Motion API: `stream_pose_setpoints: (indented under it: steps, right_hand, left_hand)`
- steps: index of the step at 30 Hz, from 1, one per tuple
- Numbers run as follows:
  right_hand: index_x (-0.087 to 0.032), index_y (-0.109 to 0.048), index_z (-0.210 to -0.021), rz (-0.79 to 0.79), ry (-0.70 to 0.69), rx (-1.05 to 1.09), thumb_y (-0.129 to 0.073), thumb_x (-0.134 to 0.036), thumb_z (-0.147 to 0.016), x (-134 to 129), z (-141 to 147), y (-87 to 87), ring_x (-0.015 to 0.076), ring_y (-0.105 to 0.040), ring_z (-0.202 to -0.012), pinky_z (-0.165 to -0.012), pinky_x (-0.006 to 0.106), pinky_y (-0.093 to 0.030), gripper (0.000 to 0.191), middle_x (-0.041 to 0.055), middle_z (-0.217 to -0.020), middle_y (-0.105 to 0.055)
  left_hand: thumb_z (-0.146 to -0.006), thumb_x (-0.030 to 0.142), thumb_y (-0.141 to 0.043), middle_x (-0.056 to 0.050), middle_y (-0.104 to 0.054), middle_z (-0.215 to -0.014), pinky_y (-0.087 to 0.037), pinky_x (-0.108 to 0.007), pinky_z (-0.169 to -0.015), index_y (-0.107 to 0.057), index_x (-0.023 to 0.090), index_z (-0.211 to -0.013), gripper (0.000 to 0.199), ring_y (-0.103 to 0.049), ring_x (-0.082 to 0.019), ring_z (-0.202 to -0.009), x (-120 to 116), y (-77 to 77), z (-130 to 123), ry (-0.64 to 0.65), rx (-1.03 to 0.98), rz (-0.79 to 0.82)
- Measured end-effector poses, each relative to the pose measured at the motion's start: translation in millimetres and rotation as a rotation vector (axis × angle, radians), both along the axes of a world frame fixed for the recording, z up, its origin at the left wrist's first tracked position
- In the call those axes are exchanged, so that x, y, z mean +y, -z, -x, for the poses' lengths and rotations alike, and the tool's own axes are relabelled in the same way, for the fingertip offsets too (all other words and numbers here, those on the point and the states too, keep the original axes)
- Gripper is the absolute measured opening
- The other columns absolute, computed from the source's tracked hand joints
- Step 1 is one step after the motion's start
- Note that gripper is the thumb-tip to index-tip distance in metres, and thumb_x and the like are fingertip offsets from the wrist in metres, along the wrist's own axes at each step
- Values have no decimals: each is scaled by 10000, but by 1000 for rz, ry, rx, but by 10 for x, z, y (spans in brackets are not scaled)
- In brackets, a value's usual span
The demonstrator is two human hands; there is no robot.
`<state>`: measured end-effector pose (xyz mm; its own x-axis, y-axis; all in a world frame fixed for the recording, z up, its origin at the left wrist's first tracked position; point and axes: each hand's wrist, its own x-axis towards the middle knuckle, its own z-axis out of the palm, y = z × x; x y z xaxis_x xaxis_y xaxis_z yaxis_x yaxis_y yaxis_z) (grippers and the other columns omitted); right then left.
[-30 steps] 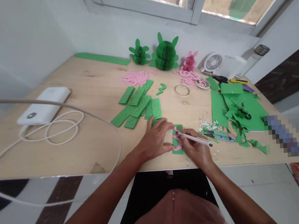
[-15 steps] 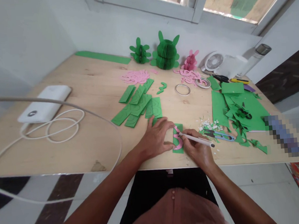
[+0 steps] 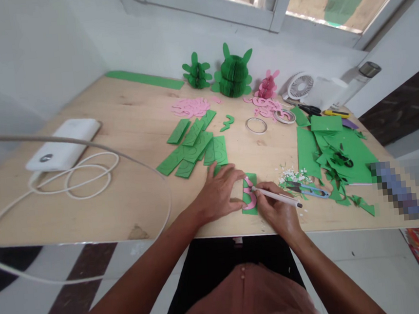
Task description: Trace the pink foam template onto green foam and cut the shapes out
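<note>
A pink curvy paper cutout (image 3: 250, 201) lies on a small green paper piece (image 3: 250, 211) near the table's front edge. My left hand (image 3: 220, 195) has its fingers apart, and its fingertips press the cutout at its upper and lower ends. In my right hand (image 3: 278, 209) is a white pen (image 3: 279, 198), with its tip at the middle of the cutout. Green strips (image 3: 197, 146) with drawn curves lie overlapping beyond my left hand. A green curvy cutout (image 3: 227, 122) rests farther back.
Blue-handled snips (image 3: 311, 189) lie beside paper scraps (image 3: 293, 175) on the right, near green sheets (image 3: 355, 149). Folded paper figures (image 3: 234, 76) and a fan (image 3: 299, 86) stand at the back. A white power bank (image 3: 63, 145) with cable sits left.
The pen and both hands are almost where they were; the view has shifted very slightly.
</note>
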<state>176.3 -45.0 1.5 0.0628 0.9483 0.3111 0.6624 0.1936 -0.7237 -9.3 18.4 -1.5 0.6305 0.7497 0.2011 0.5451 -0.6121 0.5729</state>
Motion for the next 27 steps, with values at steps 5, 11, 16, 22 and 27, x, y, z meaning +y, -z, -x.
stream_pose_setpoints:
  steps: [5, 11, 16, 22, 27]
  right_hand:
    - [-214, -677, -880, 14, -8, 1, -566, -238, -877, -11, 21, -15, 180, -658, -680, -653, 295, -527, 113, 35, -787, -722]
    - [-214, -679, -878, 5, -37, 33, -564, -233, -876, -11, 58, -15, 183, -674, -697, -678, 303, -543, 116, 43, -803, -732]
    - [-215, -681, -891, 44, -59, 75, -563, -231, -876, -8, 86, -16, 192, -700, -714, -666, 301, -551, 120, 52, -841, -743]
    - [-225, -688, -902, 70, -64, 113, -572, -245, -875, -2, 130, -5, 199, -711, -738, -629, 289, -553, 121, 51, -850, -741]
    - [-210, -674, -897, -13, 61, 226, -590, -284, -869, 28, 56, -42, 201, -691, -771, -678, 306, -558, 115, 52, -839, -737]
  left_hand:
    - [-741, 334, -705, -85, -621, -1252, -69, -546, -1162, -518, 216, -1213, 521, -407, -314, -1344, 3, -4, 2, 5, -2, -6]
    - [-740, 348, -710, -83, -615, -1250, -92, -552, -1155, -521, 231, -1212, 522, -411, -323, -1337, 5, 9, 1, 3, 5, -14]
    - [-742, 364, -717, -82, -615, -1253, -77, -549, -1158, -518, 220, -1219, 537, -407, -318, -1340, 5, 24, 4, 6, -4, -19]
    - [-749, 330, -706, -85, -621, -1249, -72, -546, -1160, -521, 222, -1225, 522, -412, -310, -1339, 3, 21, 2, 11, -7, -18]
    - [-740, 342, -720, -88, -617, -1247, -90, -567, -1160, -529, 228, -1236, 544, -414, -324, -1339, 2, 16, 2, 9, 4, -17]
